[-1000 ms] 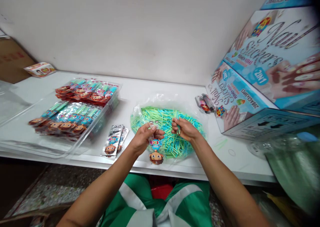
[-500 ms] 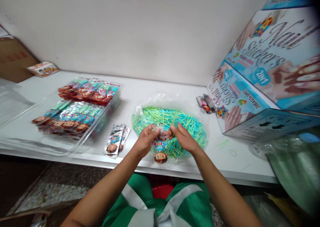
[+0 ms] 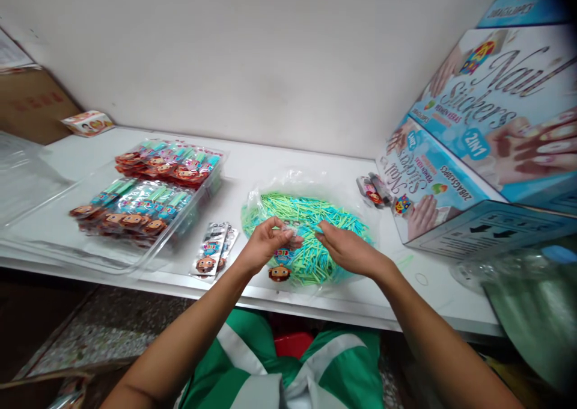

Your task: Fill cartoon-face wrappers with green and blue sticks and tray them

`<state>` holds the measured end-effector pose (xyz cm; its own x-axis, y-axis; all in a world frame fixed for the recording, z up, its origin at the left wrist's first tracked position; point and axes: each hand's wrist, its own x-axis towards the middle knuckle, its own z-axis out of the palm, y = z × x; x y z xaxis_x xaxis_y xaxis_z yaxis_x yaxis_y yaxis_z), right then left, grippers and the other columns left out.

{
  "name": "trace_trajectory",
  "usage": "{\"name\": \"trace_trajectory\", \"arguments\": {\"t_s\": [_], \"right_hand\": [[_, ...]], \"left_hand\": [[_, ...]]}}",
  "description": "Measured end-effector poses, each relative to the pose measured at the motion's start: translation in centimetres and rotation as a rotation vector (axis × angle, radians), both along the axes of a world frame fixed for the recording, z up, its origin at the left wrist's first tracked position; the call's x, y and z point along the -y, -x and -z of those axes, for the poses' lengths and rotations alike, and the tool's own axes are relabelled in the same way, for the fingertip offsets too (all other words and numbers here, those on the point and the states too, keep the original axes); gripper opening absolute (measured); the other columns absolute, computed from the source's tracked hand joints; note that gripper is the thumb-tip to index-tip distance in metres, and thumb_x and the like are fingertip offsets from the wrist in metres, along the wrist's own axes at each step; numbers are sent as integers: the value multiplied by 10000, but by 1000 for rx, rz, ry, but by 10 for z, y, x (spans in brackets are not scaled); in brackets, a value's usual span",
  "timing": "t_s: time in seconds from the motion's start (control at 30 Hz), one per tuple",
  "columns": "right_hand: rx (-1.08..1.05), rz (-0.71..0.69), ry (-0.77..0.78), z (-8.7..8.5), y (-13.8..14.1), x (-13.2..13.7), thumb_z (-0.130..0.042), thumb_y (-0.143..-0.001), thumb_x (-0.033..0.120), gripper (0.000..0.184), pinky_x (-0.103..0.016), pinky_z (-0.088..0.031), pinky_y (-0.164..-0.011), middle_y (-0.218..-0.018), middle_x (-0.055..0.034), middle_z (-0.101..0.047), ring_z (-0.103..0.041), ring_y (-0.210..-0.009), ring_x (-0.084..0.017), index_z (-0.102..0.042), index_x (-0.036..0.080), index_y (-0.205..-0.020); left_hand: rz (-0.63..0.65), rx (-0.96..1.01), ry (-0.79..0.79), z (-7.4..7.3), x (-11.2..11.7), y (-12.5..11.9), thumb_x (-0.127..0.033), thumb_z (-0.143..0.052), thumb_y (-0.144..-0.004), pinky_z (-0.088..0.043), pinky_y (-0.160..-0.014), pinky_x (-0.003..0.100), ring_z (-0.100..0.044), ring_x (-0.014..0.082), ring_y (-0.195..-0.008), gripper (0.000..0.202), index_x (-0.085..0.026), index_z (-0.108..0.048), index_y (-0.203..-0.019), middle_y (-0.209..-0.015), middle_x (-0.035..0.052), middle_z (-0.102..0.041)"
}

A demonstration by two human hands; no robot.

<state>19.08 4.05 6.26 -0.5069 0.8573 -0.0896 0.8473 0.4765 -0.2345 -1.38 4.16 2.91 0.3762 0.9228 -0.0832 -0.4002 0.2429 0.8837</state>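
Note:
My left hand pinches the upper end of a small printed plastic sachet, which hangs down with a cartoon face at its lower end. My right hand is closed to its right, with a short bit of blue stick showing at the fingertips; how many sticks are in it is hidden. Beneath both hands lies a clear plastic bag full of thin green and blue sticks. Left of the bag, several flat sachets lie in a small overlapping pile.
A clear plastic tray at left holds stacks of filled sachets. Nail sticker boxes stand at right, beside small packets. A rubber band and loose sticks lie on the white table. A cardboard box is far left.
My right hand has moved right, away from my left hand, and the sticks that stood upright in its fingers now barely show. The sachet's lower end has swung slightly left and up.

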Motion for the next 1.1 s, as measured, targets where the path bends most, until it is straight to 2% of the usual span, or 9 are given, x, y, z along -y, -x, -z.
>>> {"name": "trace_trajectory", "arguments": {"t_s": [0.2,0.43,0.5,0.57,0.63,0.7,0.8,0.97,1.1], "right_hand": [[-90,-46,50,-22,1,2,-255,-954,378,216,-252,-302,-559,-733,-22,-535,-492,-621,-151,-365,209,-877],[2,-127,111,-32,10,4,-287,-948,362,213,-248,-287,-547,-748,-47,-569,-504,-628,-155,-409,194,-899],[28,-138,126,-33,11,3,-298,-946,359,212,-249,-280,-539,-732,-53,-577,-505,-621,-157,-418,189,-903],[44,-139,129,-34,12,2,-299,-947,354,210,-251,-275,-532,-728,-56,-583,-508,-617,-158,-419,186,-907],[54,-138,119,-33,12,1,-292,-949,352,212,-252,-272,-530,-737,-61,-589,-516,-623,-161,-417,185,-911],[61,-129,113,-31,14,1,-293,-949,348,210,-253,-273,-532,-754,-68,-596,-528,-639,-166,-419,183,-917],[73,-99,121,-27,15,1,-311,-946,335,197,-253,-271,-533,-772,-75,-605,-537,-649,-169,-428,178,-924],[79,-96,142,-18,14,2,-309,-940,338,207,-249,-272,-530,-790,-75,-610,-541,-661,-171,-440,177,-928],[66,-90,155,-19,11,3,-288,-945,352,227,-249,-271,-527,-779,-69,-606,-521,-634,-163,-438,184,-920]], "left_hand": [[-38,-137,-41,-1,3,0,-306,-765,-632,-466,-645,264,-672,191,-700,396,-173,-415,-762,-654,10,-671],[-143,-540,-368,0,8,5,-347,-644,-751,-373,-547,206,-547,101,-588,235,-178,-481,-746,-636,-32,-568],[-154,-575,-412,0,10,6,-359,-622,-769,-388,-566,213,-540,102,-598,219,-177,-502,-753,-654,-24,-568],[-115,-488,-377,-1,12,6,-359,-600,-790,-430,-626,229,-585,124,-674,211,-177,-494,-780,-701,-6,-597],[-34,-320,-283,0,15,3,-360,-590,-802,-471,-703,269,-624,150,-751,216,-181,-471,-821,-732,9,-626],[41,-158,-176,2,17,-1,-369,-607,-791,-495,-738,316,-645,167,-762,246,-181,-466,-863,-738,18,-647],[67,-32,-58,7,20,-8,-376,-677,-730,-507,-752,346,-656,183,-738,317,-149,-532,-897,-750,47,-670],[61,-24,82,17,20,-13,-353,-740,-660,-500,-752,331,-654,178,-699,338,-92,-643,-852,-751,79,-687],[-27,-135,52,23,17,-11,-310,-763,-621,-479,-673,287,-629,164,-661,273,-93,-671,-758,-713,71,-683]]}}
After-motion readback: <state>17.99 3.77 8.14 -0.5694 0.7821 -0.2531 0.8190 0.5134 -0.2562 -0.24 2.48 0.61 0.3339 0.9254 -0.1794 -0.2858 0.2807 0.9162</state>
